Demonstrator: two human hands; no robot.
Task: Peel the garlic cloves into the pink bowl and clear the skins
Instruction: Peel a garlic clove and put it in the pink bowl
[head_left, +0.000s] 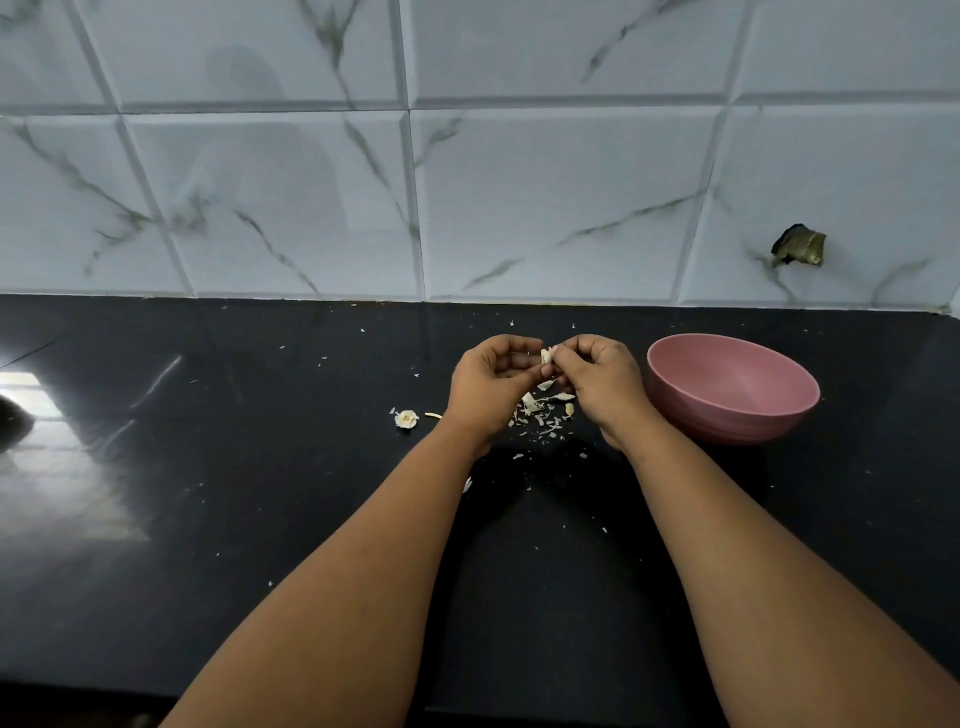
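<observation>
Left hand (491, 379): raised over the bench (260, 493), fingers curled, thumb and fingertips pinching one side of the clove (545, 356).

Right hand (597, 376): level with the left, fingers curled, pinching the other side of the same clove. The two hands meet at their fingertips, with the clove between them.

Clove: one, small and pale, held between both hands and clear of the bench. How much skin is left on it cannot be told.

Bowl (732, 387): pink, upright on the bench just right of the right hand, close to it but not touching. The part of its inside that shows is bare pink; no cloves are to be seen in it.

Skins (543, 410): a loose pile of pale flakes and shreds on the bench directly under and between the two hands, thinning into small specks toward the person and out beyond the fingertips toward the wall (467, 182).

Garlic stub (406, 418): a small whitish lump lying on the bench just left of the left wrist, with one thin pale sliver (432, 414) between it and the wrist.

Bench: black and glossy, with a bright window glare far left of the left hand.

Wall: pale marbled tiles behind the bench, with a dark broken patch (799, 245) above and to the right of the bowl.
</observation>
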